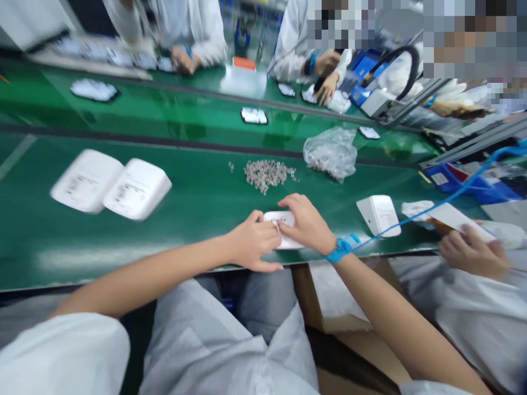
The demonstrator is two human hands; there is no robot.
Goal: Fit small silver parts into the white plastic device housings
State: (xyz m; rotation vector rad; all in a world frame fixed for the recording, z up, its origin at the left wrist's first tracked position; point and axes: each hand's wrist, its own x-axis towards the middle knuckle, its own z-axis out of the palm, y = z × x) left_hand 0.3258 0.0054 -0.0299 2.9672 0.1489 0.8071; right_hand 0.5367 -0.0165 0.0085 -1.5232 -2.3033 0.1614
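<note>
A small white plastic unit [280,219] lies on the green belt [197,214] near its front edge. Both of my hands rest on it. My left hand [254,241] grips its left end with curled fingers. My right hand [305,224] lies over its right side, fingers pressing down, with a blue wrist strap [341,249] and its coiled blue cord running off right. A loose heap of small silvery parts [267,173] lies just beyond the unit.
Two white units [111,186] lie at the left on the belt, another white unit [379,215] at the right. A clear bag of parts [331,153] sits behind. A neighbour's hand [473,253] holds a white piece at right. Other workers sit across the line.
</note>
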